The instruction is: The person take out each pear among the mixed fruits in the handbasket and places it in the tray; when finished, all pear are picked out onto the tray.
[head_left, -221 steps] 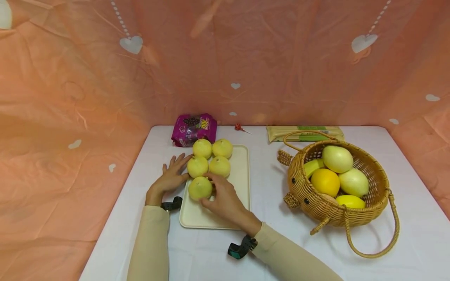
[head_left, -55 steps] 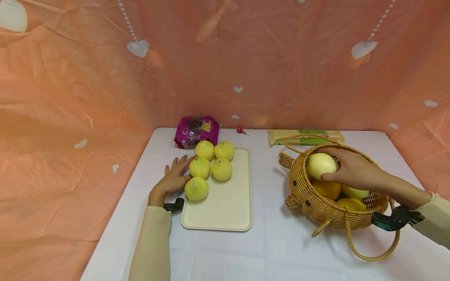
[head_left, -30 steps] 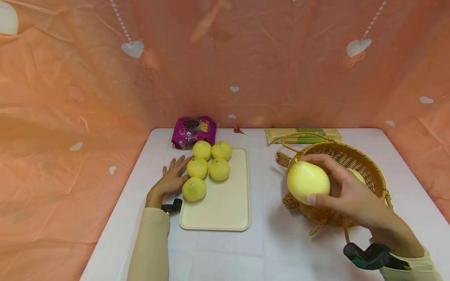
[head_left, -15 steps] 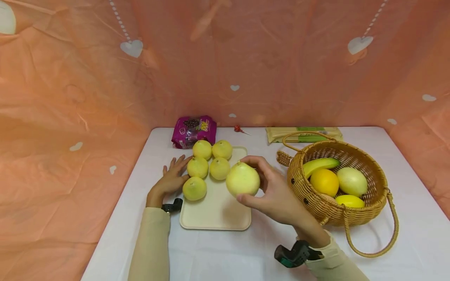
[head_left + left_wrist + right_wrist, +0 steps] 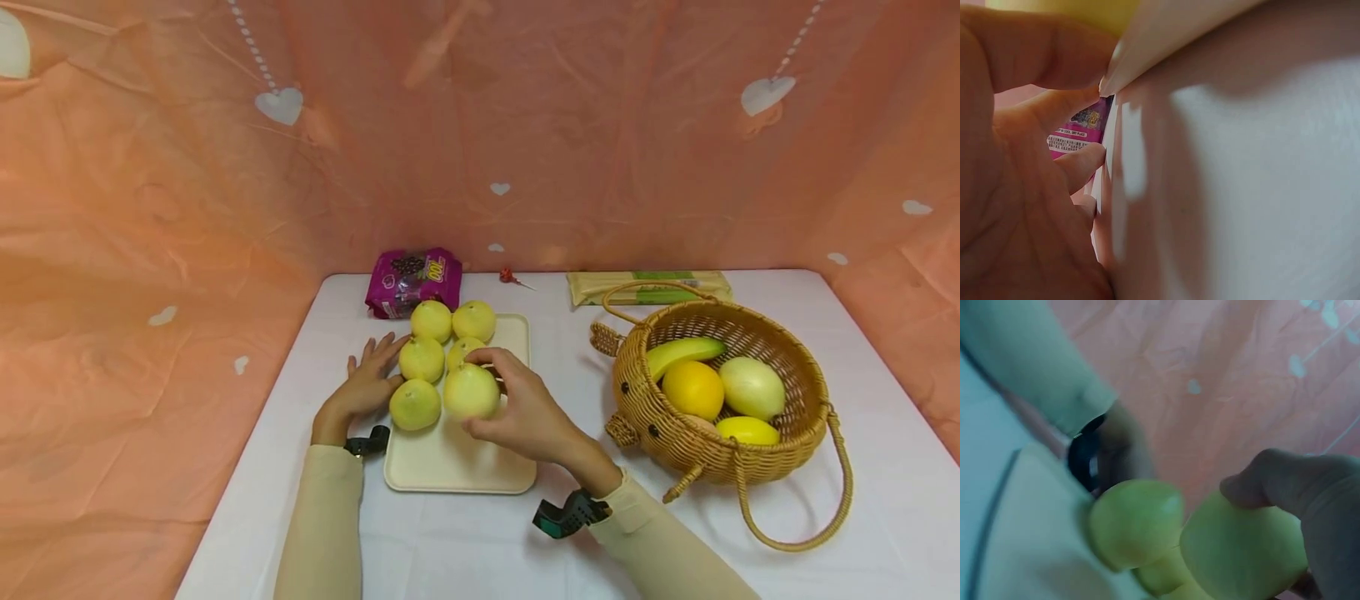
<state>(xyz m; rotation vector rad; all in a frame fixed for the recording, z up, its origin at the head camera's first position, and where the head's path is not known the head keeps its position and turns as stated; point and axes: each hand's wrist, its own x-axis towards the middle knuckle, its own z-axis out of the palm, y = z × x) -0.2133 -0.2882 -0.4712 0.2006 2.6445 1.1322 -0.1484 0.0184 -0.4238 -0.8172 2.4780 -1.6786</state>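
My right hand (image 5: 528, 417) grips a round yellow-green fruit (image 5: 471, 392) with a short stem, between thumb and fingers, low over the cream tray (image 5: 461, 471). Whether it touches the tray cannot be told. In the right wrist view the held fruit (image 5: 1241, 550) is beside another round fruit (image 5: 1138, 525). Several such fruits, among them one at the near left (image 5: 415, 405), sit in two columns on the tray's left part. My left hand (image 5: 363, 387) rests with spread fingers along the tray's left edge; in the left wrist view its fingertips (image 5: 1094, 156) are at the tray's side.
To the right, a wicker basket (image 5: 675, 450) with looped handles holds a banana (image 5: 684, 354), an orange (image 5: 693, 390), a pale green fruit (image 5: 752, 388) and a yellow fruit (image 5: 748, 431). A purple packet (image 5: 415, 282), a red lollipop (image 5: 507, 275) and a long beige packet (image 5: 648, 287) lie behind.
My right hand set one fruit at the tray's near left, took another from the basket and carried it left over the tray. My left hand has stayed in place.
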